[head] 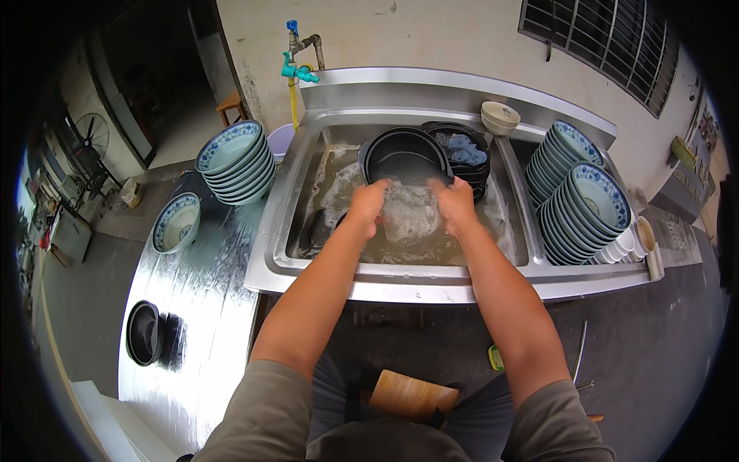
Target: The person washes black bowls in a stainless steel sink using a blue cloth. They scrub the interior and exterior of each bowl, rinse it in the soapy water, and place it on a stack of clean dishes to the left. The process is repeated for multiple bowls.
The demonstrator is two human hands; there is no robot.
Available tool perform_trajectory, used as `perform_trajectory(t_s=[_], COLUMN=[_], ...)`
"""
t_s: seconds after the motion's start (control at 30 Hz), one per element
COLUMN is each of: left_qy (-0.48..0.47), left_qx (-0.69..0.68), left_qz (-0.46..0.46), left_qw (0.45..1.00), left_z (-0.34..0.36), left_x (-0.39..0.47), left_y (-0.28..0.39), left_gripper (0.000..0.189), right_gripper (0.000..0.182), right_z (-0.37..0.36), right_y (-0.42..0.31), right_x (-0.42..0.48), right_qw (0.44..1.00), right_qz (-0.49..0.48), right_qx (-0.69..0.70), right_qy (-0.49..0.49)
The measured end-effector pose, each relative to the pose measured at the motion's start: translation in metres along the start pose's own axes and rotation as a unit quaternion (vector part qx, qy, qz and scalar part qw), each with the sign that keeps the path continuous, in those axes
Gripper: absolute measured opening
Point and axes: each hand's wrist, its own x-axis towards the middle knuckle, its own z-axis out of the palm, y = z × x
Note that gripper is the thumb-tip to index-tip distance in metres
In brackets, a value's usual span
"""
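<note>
A black bowl is tilted towards me over the steel sink, its near edge blurred by splashing. My left hand grips its near left side, and my right hand its near right side. Below them, cloudy, foamy water partly fills the basin. Just behind the bowl to the right, several black bowls are stacked, with a blue cloth and a metal scourer on top. Dark vessels lie partly under water by my left forearm.
Patterned bowls stand stacked right of the basin and on the left metal table. That table also holds a single patterned bowl and a black bowl. Small cream bowls sit on the back rim. A teal tap rises behind.
</note>
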Motion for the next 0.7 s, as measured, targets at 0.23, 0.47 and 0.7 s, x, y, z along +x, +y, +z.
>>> perform_trajectory(t_s=[0.23, 0.47, 0.7], left_qy=[-0.128, -0.014, 0.218], left_qx=[0.06, 0.01, 0.067], left_qz=[-0.085, -0.067, 0.076], left_qw=[0.986, 0.998, 0.971], left_z=[0.02, -0.009, -0.015], left_x=[-0.016, 0.024, 0.025], left_y=[-0.009, -0.019, -0.017], left_gripper=[0.034, 0.016, 0.023], right_gripper=[0.028, 0.029, 0.035], right_z=[0.002, -0.003, -0.01], right_y=[-0.007, -0.011, 0.002], right_x=[-0.005, -0.002, -0.009], right_qw=[0.983, 0.997, 0.9], right_qz=[0.026, -0.071, -0.132], right_qx=[0.179, -0.038, -0.417], right_qy=[-0.021, 0.023, -0.003])
